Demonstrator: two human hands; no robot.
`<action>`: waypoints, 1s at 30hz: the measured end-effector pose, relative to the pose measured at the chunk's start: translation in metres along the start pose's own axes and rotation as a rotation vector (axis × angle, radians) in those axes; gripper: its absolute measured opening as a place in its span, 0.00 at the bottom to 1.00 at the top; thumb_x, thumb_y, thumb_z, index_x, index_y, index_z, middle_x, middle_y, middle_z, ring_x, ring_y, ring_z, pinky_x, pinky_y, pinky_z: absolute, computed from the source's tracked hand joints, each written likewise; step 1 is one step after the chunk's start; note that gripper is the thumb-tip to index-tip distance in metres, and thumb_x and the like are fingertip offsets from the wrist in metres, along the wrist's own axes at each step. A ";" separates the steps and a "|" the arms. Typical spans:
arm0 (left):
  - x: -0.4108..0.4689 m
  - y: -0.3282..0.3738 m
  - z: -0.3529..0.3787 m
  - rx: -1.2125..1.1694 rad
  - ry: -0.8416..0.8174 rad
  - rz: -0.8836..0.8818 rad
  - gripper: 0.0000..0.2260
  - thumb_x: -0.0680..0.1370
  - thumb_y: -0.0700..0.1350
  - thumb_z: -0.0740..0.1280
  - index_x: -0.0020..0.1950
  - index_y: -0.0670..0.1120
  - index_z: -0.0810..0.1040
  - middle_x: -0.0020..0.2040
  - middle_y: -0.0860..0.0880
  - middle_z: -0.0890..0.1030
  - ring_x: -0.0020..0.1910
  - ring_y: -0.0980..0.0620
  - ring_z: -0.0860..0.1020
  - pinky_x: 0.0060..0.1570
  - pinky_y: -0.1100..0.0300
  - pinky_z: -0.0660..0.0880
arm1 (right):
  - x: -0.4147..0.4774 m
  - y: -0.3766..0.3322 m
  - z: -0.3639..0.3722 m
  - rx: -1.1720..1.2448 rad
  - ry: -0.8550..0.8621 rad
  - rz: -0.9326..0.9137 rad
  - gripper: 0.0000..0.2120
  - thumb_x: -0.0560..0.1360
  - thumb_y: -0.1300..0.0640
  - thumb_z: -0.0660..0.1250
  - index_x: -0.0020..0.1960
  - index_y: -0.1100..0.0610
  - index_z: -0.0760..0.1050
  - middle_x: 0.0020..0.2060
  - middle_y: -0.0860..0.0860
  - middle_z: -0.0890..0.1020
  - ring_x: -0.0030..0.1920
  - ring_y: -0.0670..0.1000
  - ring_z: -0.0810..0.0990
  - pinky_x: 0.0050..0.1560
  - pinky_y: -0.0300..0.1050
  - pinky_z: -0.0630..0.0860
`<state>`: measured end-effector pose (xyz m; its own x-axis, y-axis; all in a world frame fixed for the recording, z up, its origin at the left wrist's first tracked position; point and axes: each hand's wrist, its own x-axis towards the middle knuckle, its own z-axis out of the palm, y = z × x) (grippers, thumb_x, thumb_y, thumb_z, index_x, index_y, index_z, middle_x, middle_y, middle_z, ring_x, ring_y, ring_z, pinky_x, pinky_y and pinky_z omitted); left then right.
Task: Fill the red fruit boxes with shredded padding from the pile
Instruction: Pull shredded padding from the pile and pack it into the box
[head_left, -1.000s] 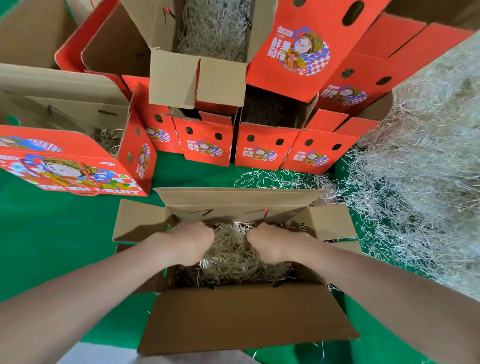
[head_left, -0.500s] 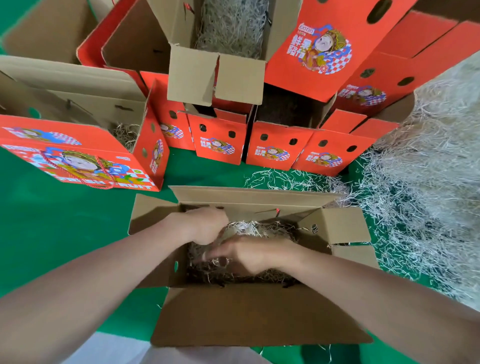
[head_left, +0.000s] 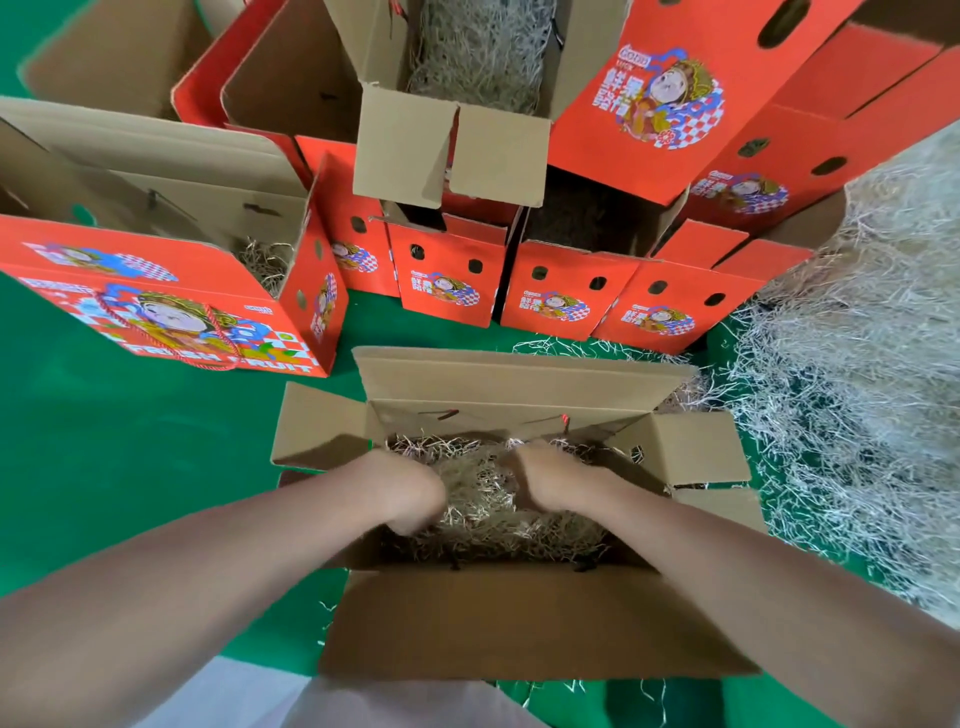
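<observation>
- Reaching the left hand (head_left: 410, 493) and the right hand (head_left: 553, 478) down into the open box (head_left: 519, 623) just below the camera, with a gap between the 2.
- Pushing both into the shredded padding (head_left: 483, 499) inside that box, backs turned up, fingers sunk among the strands.
- Not being able to tell whether the hands are spread or pinching any of it; blurring slightly at the left hand.
- Standing on the green surface (head_left: 130, 457), with flaps folded outward, the brown inside showing and padding covering the bottom.
- Heaping up as a pile (head_left: 857, 389) along the right edge of the view, just beside the box's right flap.
- Trailing as loose strands (head_left: 561, 345) across the green between the open box and the boxes beyond it.
- Lining up as a row of red fruit boxes (head_left: 447, 280) past the open box, each end face turned toward the camera and showing 2 round holes.
- Standing at the left as a larger red box (head_left: 156, 312), cartoon print facing up, a little padding showing inside.
- Showing more padding in another opened box (head_left: 405, 145) at the top centre.
</observation>
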<state>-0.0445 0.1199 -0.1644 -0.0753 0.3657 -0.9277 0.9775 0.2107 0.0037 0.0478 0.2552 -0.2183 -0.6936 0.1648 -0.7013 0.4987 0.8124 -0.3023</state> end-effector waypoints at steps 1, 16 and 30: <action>0.006 0.006 0.003 0.014 0.011 -0.012 0.14 0.79 0.39 0.61 0.63 0.38 0.73 0.57 0.42 0.77 0.53 0.45 0.76 0.55 0.56 0.74 | 0.006 0.001 0.012 0.051 -0.058 -0.009 0.23 0.73 0.71 0.60 0.65 0.56 0.71 0.49 0.55 0.79 0.42 0.54 0.81 0.45 0.48 0.80; 0.036 0.000 0.021 0.162 0.113 -0.109 0.22 0.80 0.42 0.57 0.74 0.45 0.61 0.76 0.42 0.54 0.75 0.40 0.47 0.70 0.35 0.44 | -0.006 -0.027 0.026 -0.198 -0.409 0.001 0.21 0.76 0.67 0.57 0.69 0.60 0.67 0.64 0.58 0.73 0.55 0.57 0.78 0.41 0.42 0.76; 0.031 0.008 0.035 -0.099 -0.076 0.114 0.14 0.78 0.38 0.59 0.63 0.39 0.74 0.61 0.40 0.75 0.59 0.42 0.74 0.58 0.52 0.71 | 0.001 -0.027 0.017 -0.071 -0.178 -0.269 0.25 0.81 0.55 0.55 0.76 0.52 0.51 0.73 0.56 0.59 0.46 0.45 0.73 0.47 0.34 0.74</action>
<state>-0.0320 0.1010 -0.2060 0.0537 0.3238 -0.9446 0.9544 0.2616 0.1439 0.0424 0.2233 -0.2220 -0.6903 -0.1561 -0.7065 0.2686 0.8514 -0.4506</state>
